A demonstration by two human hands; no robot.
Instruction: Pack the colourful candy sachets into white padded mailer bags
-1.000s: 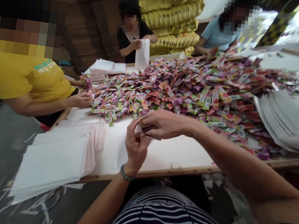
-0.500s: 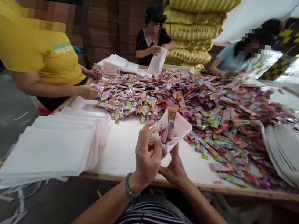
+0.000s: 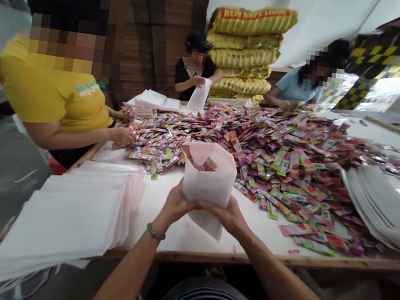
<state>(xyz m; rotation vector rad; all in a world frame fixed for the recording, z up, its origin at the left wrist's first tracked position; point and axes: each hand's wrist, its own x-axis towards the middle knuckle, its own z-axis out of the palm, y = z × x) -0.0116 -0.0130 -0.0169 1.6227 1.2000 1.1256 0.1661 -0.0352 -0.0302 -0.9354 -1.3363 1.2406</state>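
Observation:
A white, slightly translucent paper bag (image 3: 206, 186) stands upright between my two hands, its mouth gaping upward. Inside the mouth, part of a small colourful packet (image 3: 210, 164) shows. My left hand (image 3: 180, 202) grips the bag's lower left side, and my right hand (image 3: 230, 216) grips its lower right. The fingertips of both are partly hidden behind the bag. Below my hands, the bag's lower end (image 3: 208, 224) hangs down over the table. Just beyond it lies a wide heap of small colourful packets (image 3: 270, 150).
A stack of white bags (image 3: 61, 210) overhangs the table's left edge; another white stack (image 3: 371, 204) lies at right. A person in a yellow shirt (image 3: 55, 95) handles packets at left. Two more people sit across the table (image 3: 154, 213). Yellow sacks (image 3: 243, 56) are piled behind.
My left hand has come away from the bag's mouth to its lower side. Both hands now hold the bag upright, its mouth open wider. The packet that stuck out has sunk inside.

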